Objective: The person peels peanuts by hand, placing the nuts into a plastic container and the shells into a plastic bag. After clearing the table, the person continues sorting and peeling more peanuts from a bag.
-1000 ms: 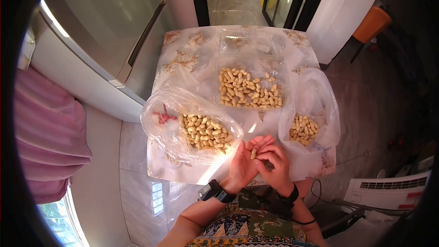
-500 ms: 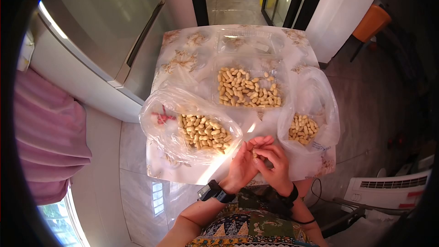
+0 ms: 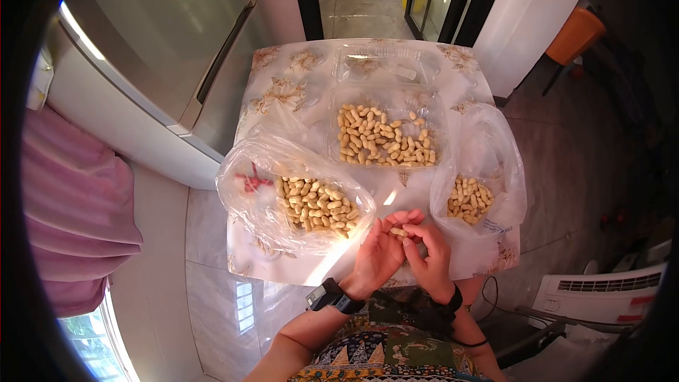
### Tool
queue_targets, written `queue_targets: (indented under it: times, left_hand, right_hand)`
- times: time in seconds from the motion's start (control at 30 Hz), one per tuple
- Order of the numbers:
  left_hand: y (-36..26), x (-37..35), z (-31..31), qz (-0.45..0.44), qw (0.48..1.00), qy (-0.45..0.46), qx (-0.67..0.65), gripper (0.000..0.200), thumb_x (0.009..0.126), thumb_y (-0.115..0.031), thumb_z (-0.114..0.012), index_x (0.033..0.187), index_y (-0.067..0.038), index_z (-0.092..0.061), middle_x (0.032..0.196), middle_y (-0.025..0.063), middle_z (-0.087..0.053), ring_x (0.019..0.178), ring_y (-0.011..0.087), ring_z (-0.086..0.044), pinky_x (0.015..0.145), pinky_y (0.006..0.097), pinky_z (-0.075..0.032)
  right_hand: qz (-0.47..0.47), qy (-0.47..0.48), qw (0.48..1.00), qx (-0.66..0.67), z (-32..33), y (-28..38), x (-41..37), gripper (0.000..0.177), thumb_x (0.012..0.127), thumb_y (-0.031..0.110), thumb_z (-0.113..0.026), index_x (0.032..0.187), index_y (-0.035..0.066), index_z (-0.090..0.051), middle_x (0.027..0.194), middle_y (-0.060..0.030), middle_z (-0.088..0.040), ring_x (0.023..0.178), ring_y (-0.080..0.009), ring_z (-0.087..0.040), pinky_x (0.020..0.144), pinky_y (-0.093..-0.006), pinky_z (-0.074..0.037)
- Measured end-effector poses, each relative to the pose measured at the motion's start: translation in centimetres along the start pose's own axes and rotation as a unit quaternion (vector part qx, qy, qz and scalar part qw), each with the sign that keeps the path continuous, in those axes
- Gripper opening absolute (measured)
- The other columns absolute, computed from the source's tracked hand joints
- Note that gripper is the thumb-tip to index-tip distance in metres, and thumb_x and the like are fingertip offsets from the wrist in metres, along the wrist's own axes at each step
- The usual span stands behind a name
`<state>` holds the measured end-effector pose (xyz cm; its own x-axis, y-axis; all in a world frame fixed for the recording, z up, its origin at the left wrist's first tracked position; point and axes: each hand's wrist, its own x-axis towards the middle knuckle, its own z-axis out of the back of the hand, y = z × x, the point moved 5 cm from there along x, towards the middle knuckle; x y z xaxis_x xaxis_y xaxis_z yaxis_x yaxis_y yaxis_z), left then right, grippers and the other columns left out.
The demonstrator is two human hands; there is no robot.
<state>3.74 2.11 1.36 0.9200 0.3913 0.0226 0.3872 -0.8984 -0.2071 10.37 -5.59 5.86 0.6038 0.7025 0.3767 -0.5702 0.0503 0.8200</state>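
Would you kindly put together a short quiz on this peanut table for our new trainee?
1. True or false: the clear tray on the table holds peanuts.
2. What do the left hand and the right hand hold between their fingertips? A: a peanut. B: a spoon. C: a bottle cap.
3. Which holds a red thing besides peanuts: the left bag or the right bag?

Key: 1 true; 2 A; 3 the left bag.
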Motion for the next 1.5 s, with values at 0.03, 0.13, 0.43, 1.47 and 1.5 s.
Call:
queue_targets:
  times: [0.03, 0.13, 0.43, 1.47, 1.5]
  left_hand:
    - [0.0, 0.0, 0.0, 0.0, 1.0, 0.0, 0.0, 0.05, 0.102, -0.042, -0.035, 0.131, -0.003, -0.048, 0.145, 0.0174, -0.042, 0.139, 0.0322, -0.031, 0.116, 0.0465, -0.024]
    - [0.0, -0.1, 0.1, 0.005, 1.0, -0.007, 0.004, 0.05, 0.102, -0.042, -0.035, 0.131, -0.003, -0.049, 0.145, 0.0174, -0.041, 0.139, 0.0323, -0.031, 0.116, 0.0467, -0.024]
    - [0.0, 0.0, 0.1, 0.001, 1.0, -0.004, -0.006, 0.049, 0.102, -0.041, -0.036, 0.13, -0.003, -0.049, 0.144, 0.0187, -0.042, 0.139, 0.0326, -0.031, 0.116, 0.0462, -0.022]
    - [0.0, 0.1, 0.3, -0.002, 1.0, -0.016, -0.027, 0.051, 0.101, -0.043, -0.041, 0.13, -0.001, -0.046, 0.142, 0.0169, -0.044, 0.138, 0.0295, -0.034, 0.117, 0.0418, -0.024]
    - [0.1, 0.2, 0.4, 0.0, 0.999, -0.021, -0.036, 0.051, 0.1, -0.043, -0.042, 0.129, -0.001, -0.047, 0.142, 0.0173, -0.044, 0.138, 0.0298, -0.034, 0.117, 0.041, -0.024]
  right_hand:
    - [0.0, 0.0, 1.0, 0.0, 0.0, 0.1, 0.0, 0.018, 0.084, 0.001, -0.065, 0.102, 0.001, -0.063, 0.092, -0.0114, -0.064, 0.08, -0.0227, -0.063, 0.07, -0.031, -0.05]
    - [-0.009, -0.001, 1.0, -0.003, 0.0, 0.2, 0.1, 0.019, 0.083, 0.001, -0.067, 0.101, 0.002, -0.063, 0.09, -0.0104, -0.064, 0.076, -0.0216, -0.063, 0.067, -0.0307, -0.05]
    - [-0.017, 0.0, 1.0, -0.005, 0.0, -0.1, -0.1, 0.016, 0.084, 0.005, -0.068, 0.098, 0.003, -0.062, 0.088, -0.0101, -0.064, 0.074, -0.0209, -0.063, 0.066, -0.0302, -0.05]
    - [0.062, -0.063, 0.996, 0.007, 2.2, 2.0, -0.7, 0.018, 0.082, 0.0, -0.068, 0.098, 0.001, -0.061, 0.09, -0.0119, -0.064, 0.077, -0.0236, -0.063, 0.068, -0.0316, -0.05]
    - [0.107, -0.071, 0.992, -0.014, 3.0, 3.0, -0.5, 0.018, 0.082, -0.001, -0.069, 0.098, 0.0, -0.06, 0.09, -0.012, -0.064, 0.078, -0.0225, -0.063, 0.068, -0.0314, -0.05]
